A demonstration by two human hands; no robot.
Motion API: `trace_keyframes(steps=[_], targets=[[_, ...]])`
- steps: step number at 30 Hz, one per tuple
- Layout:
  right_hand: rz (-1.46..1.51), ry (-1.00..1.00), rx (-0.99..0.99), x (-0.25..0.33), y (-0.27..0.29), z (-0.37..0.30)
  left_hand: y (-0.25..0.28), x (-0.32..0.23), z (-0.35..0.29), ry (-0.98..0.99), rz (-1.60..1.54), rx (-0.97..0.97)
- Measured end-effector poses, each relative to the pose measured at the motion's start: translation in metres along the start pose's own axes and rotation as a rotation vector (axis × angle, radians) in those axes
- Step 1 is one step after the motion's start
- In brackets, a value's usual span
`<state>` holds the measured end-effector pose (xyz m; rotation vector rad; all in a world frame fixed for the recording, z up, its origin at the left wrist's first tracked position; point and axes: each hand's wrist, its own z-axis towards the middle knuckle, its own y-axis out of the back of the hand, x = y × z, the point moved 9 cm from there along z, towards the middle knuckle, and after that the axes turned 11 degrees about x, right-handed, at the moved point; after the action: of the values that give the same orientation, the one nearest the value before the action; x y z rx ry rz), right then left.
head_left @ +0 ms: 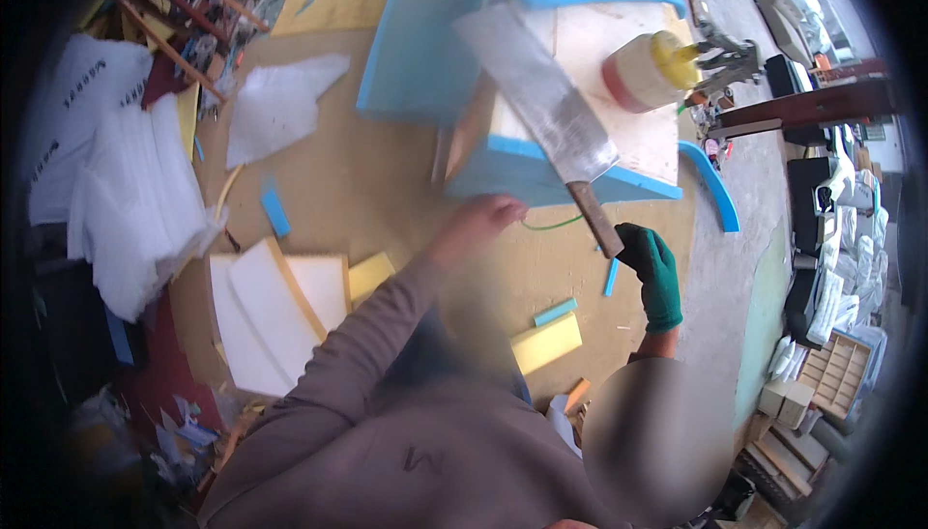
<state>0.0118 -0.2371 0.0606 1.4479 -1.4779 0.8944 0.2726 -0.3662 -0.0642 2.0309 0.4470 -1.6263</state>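
Note:
My right hand (648, 273), in a green glove, is closed at the end of the wooden handle of a large cleaver (541, 85). The broad metal blade slants up and left across a pale wooden box-like frame (628, 152). Blue foam sheets (425, 41) cover parts of this frame, with one blue strip along its near edge. My bare left hand (493, 212) is just below that near edge, its fingers pressed together. Whatever they may pinch is too small to make out. A thin green cord (553, 227) curves beside its fingertips.
A bottle (646, 73) with a yellow cap and reddish contents is on the frame, beside a metal spray gun (727, 60). White padded pieces (280, 312), yellow foam (547, 342) and a curved blue strip (710, 186) lie around. White wrapped rolls (121, 181) are at the left.

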Motion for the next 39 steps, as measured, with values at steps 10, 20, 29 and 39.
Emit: trace_keyframes(steps=[10,20,29,39], targets=[[-0.165,0.024,-0.06,0.035,-0.022,-0.01,0.006,-0.096,-0.04,-0.008,-0.313,0.012],[-0.084,0.422,-0.137,0.096,0.135,0.056,-0.039,-0.112,0.03,-0.014,-0.589,-0.195],[-0.225,0.634,0.211,0.175,0.155,0.183,-0.076,-0.137,-0.035,-0.027,-0.864,-0.75],[-0.112,0.508,0.778,0.215,0.077,0.226,0.019,-0.226,-0.056,-0.106,-0.615,-1.026]])
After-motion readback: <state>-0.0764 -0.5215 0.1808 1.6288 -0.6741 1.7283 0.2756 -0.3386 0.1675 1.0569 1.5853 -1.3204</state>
